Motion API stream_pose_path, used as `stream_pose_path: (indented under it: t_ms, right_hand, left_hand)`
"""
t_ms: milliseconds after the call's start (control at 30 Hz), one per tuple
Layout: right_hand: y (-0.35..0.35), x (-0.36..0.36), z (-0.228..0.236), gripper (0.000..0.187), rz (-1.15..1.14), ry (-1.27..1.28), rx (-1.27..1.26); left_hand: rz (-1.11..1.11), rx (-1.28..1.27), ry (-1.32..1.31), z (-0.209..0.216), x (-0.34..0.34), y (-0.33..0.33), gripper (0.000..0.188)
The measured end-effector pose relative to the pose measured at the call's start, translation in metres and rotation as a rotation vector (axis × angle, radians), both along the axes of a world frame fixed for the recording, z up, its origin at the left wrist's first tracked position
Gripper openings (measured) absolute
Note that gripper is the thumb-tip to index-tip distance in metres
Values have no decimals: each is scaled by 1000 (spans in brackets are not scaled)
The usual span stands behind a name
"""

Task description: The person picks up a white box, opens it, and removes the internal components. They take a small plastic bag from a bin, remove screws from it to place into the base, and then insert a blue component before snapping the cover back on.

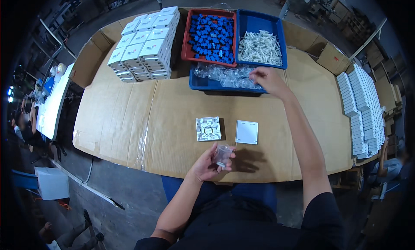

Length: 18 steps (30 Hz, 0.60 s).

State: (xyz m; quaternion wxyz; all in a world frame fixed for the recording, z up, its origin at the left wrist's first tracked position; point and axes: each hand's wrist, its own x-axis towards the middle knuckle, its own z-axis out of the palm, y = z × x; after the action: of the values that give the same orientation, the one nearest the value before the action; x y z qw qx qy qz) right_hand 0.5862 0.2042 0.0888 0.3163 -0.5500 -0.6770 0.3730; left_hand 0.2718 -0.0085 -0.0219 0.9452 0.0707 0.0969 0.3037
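Observation:
My left hand (206, 165) is closed around a small clear plastic bag (223, 152) near the table's front edge. A small whitish piece shows at the bag's lower end. My right hand (269, 80) reaches to the right end of the lower blue tray (203, 85), fingers drawn together at the clear plastic bags (229, 75) there. What its fingertips hold, if anything, is too small to make out. Just beyond my left hand lies a square white part with a grey patterned face (208, 129). To its right is a flat white square plate (247, 132).
Behind the bags stand a red tray (185, 51) of blue parts (212, 37) and a blue tray (259, 17) of white plugs (260, 48). White boxes (145, 44) are stacked at the back left. White square parts (362, 111) form stacks along the right edge of the cardboard-covered table (116, 120).

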Motion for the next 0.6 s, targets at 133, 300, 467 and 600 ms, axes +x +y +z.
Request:
stream_pose_path:
  t_ms: [133,300,467,600]
  right_hand:
    - [64,30,-4,21,-176,-200,219]
    - [97,40,10,22,-429,-665,390]
    - [109,38,6,18,-380,-767,380]
    - [112,40,0,15,-273,-833,457]
  left_hand:
    - [-73,-65,-59,-4,-1,2,67]
    - [-85,-86,-86,-8,-1,4,67]
    - [-106,-20,-7,-9,-3,2,68]
    - [-115,-24,21,-5,-1,2,68]
